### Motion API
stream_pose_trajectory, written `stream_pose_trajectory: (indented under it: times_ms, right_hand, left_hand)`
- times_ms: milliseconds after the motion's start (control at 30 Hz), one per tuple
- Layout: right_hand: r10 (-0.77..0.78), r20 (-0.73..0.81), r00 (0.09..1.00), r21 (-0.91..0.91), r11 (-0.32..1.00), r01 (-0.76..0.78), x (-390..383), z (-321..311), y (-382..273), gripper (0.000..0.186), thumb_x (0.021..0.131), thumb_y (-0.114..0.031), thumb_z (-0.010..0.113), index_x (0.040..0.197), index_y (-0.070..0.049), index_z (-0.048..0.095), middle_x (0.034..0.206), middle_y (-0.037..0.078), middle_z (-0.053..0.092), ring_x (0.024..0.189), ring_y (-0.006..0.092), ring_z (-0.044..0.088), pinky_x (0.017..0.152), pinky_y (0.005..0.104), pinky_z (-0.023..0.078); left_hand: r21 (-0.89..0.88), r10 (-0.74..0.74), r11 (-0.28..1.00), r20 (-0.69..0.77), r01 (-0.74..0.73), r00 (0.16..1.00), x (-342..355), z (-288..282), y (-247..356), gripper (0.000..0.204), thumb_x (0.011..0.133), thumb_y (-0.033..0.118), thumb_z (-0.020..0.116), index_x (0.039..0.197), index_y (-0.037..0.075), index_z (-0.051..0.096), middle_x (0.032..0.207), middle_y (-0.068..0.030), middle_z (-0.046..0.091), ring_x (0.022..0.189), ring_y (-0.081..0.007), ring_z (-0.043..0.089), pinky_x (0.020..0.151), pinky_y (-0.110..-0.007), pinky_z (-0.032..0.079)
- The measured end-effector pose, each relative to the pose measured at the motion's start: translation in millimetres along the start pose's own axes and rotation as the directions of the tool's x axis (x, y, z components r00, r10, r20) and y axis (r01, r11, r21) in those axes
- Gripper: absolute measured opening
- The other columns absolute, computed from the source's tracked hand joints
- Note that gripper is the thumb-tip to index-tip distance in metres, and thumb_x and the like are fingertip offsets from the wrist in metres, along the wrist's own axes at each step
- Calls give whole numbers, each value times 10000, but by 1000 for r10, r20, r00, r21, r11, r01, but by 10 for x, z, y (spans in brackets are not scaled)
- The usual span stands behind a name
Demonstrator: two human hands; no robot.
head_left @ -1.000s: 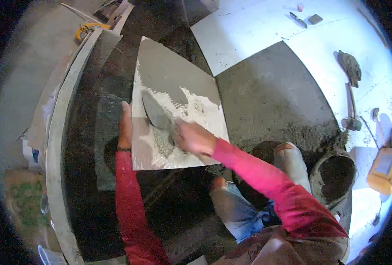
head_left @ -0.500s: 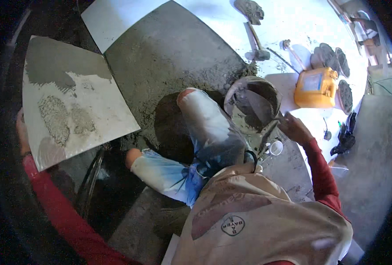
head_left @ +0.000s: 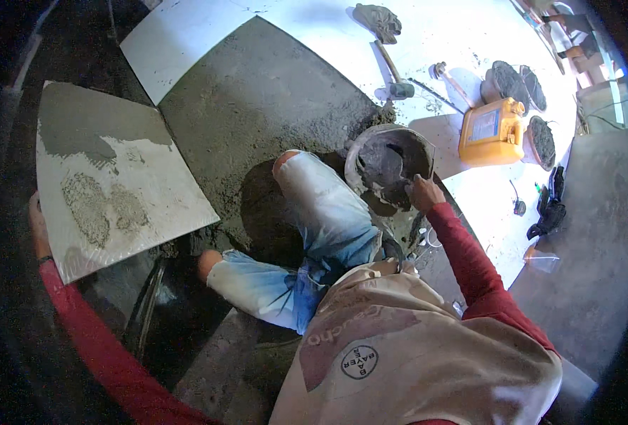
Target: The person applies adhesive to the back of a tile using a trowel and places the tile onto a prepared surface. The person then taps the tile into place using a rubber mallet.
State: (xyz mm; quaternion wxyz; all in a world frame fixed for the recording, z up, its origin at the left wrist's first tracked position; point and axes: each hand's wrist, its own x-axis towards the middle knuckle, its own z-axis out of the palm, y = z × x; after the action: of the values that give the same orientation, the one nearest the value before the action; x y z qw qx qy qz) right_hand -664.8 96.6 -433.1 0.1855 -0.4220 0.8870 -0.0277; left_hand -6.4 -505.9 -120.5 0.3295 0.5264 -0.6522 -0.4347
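My left hand grips the left edge of a pale square tile, its fingers partly hidden behind it. The tile stands tilted, with grey mortar smeared across its upper part and two rough patches of it lower down. At the right side of a mortar bucket, my right hand is closed at the rim. What its fingers hold is hidden, and the inside of the bucket is dark with wet mortar. Between my knees and the laid white tiles lies a bed of grey mortar.
White tiles bear a mallet, a hammer-like tool, a crumpled cloth-like lump, a yellow jerrycan and several mortar-filled containers. Black gloves or cloth lie at right. Another person's arm shows far right.
My right hand has moved left from beside the bucket to its rim. My left hand stays on the tile's edge. The view has shifted slightly.
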Motion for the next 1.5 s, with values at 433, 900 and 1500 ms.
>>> stream_pose_trajectory:
  times_ms: [433, 900, 1500]
  right_hand:
    - [-68, 162, 985, 273, 962, 21, -103, -181, -390, 394, 859, -331, 585, 870, 61, 554, 726, 290, 596, 753, 455, 607, 634, 498, 475]
    - [69, 43, 997, 798, 598, -76, -619, 296, -436, 235, 862, -262, 579, 913, -37, 620, 541, -28, 458, 434, 67, 415, 398, 266, 337]
    - [-600, -335, 727, 735, 317, 600, 1219, -324, -5660, 395, 863, -308, 583, 1104, -44, 413, 683, 232, 585, 657, 394, 614, 593, 481, 497]
  left_hand:
    - [77, 35, 996, 47, -38, 998, 96, -38, -27, 369, 956, 261, 374, 1156, 5, 549, 1083, -71, 604, 980, -175, 573, 903, -308, 441]
    - [24, 87, 996, 120, -90, 989, -38, -293, -176, 328, 925, 243, 474, 1127, 8, 581, 1047, -87, 631, 934, -182, 592, 861, -336, 474]
    - [-381, -68, 924, -113, 20, 991, -1219, 1397, 819, 555, 930, 354, 477, 1379, 36, 401, 1376, -113, 446, 1223, -227, 452, 1029, -319, 346]
